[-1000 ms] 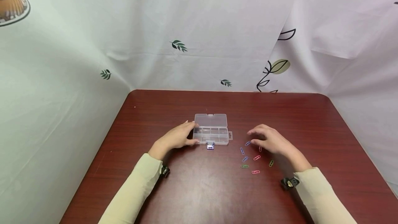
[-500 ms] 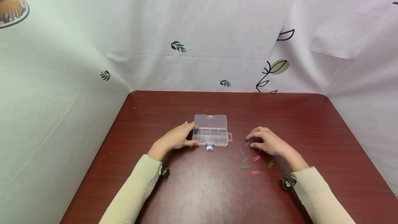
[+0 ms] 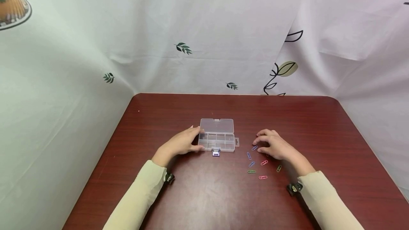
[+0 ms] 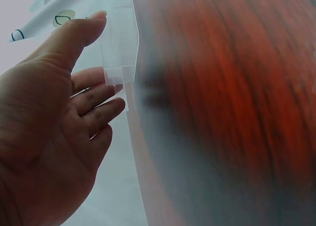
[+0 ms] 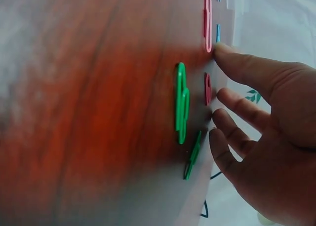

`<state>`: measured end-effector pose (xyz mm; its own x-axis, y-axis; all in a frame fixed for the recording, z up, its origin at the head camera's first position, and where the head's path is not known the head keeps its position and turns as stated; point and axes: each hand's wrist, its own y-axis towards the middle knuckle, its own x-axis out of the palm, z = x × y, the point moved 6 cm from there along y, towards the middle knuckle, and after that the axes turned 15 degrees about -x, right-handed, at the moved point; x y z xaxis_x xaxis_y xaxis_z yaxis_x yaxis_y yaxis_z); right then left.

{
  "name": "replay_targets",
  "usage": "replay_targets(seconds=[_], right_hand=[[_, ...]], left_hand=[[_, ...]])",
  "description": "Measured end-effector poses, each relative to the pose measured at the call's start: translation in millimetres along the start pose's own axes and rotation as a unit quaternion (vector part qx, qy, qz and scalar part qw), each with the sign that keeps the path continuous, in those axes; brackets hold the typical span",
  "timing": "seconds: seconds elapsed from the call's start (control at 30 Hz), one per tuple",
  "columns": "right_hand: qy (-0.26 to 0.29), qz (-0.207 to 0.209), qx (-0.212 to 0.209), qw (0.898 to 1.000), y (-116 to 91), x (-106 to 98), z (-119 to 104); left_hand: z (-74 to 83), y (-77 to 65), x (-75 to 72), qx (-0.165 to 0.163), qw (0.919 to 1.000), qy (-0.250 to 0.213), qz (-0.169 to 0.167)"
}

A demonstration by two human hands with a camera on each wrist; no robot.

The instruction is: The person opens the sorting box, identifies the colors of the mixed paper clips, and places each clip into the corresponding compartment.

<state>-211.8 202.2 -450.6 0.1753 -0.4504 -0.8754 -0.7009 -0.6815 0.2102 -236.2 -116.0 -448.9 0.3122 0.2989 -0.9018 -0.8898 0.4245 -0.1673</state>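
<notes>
A clear plastic compartment box (image 3: 225, 144) lies on the table, its lid (image 3: 217, 125) laid back. My left hand (image 3: 179, 142) holds the box's left end, thumb at the near corner and fingers along the far side. In the left wrist view the box (image 4: 120, 35) is seen end-on beyond the thumb. To the right, my right hand (image 3: 275, 146) is low over scattered paper clips, thumb and fingertips apart on either side of a blue paper clip (image 3: 254, 148). A red paper clip (image 5: 208, 89) lies by its fingers in the right wrist view, mostly hidden in the head view.
Other paper clips lie nearer me: two blue ones, a pink paper clip (image 3: 264, 162), another pink one, a green paper clip (image 3: 251, 171) and a second green clip (image 3: 279, 168). A blue-tinted latch (image 3: 216, 153) sticks out at the box's front. White cloth (image 3: 204, 59) surrounds the table (image 3: 204, 194).
My right hand has shifted slightly left, its fingertips closer to the blue paper clip, covering more of the red one. The left hand and the box have stayed in place.
</notes>
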Motion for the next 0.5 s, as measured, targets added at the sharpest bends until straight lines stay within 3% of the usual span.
replay_targets(seconds=[0.5], right_hand=[[-0.009, -0.003, 0.039, 0.999, 4.3, 5.7, 5.8]], left_hand=[[-0.7, 0.5, 1.4, -0.002, 1.0000, 0.004, 0.001]])
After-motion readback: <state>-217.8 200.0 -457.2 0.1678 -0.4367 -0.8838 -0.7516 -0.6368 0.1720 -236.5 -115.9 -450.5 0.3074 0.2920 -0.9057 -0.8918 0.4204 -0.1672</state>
